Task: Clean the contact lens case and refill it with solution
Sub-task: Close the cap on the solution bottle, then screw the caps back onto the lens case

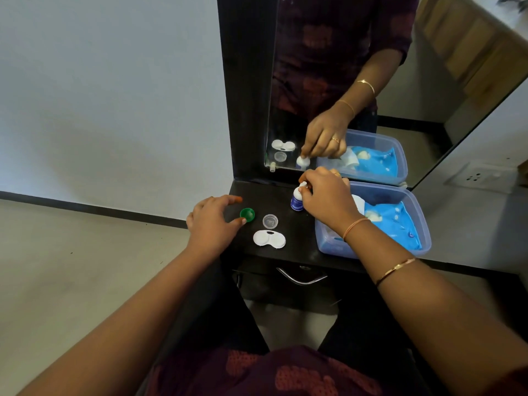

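I can read nothing: the blue label on the solution bottle, just below my right hand pinching its top, perhaps carries print, all blurred.

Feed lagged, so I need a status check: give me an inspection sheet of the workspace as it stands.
Surface: black dresser top, dark and glossy.
Job's things: white lens case, uncapped; green cap and clear cap lie beside it; solution bottle stands upright.
Clutter: translucent blue tub at right, blue and white items inside.
Grips: left hand thumb touches green cap; right hand pinches the bottle's top.
Cables: nothing seen.
Surroundings: mirror behind, wall socket at right, drawer handle below.
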